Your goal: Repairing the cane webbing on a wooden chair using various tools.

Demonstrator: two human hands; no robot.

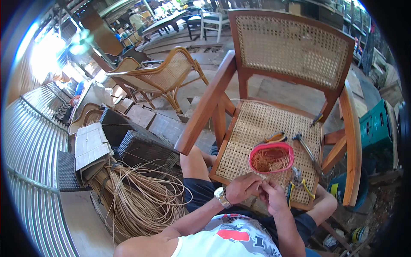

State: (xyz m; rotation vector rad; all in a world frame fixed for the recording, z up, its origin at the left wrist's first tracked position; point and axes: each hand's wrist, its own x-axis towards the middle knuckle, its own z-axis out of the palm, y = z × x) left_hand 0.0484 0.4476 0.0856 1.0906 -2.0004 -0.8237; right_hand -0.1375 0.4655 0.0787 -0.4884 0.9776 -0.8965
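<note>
Left hand (243,187) and right hand (272,196) pinched together on a thin cane strand (259,186), just below pink-rimmed basket (271,159) on woven chair seat (257,128).

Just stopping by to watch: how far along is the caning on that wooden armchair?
The backrest and most of the cane seat look woven. Both hands, left hand and right hand, are working at the seat's front edge. Cane strands in the pink basket and pliers remain out, so finishing seems left.
</note>
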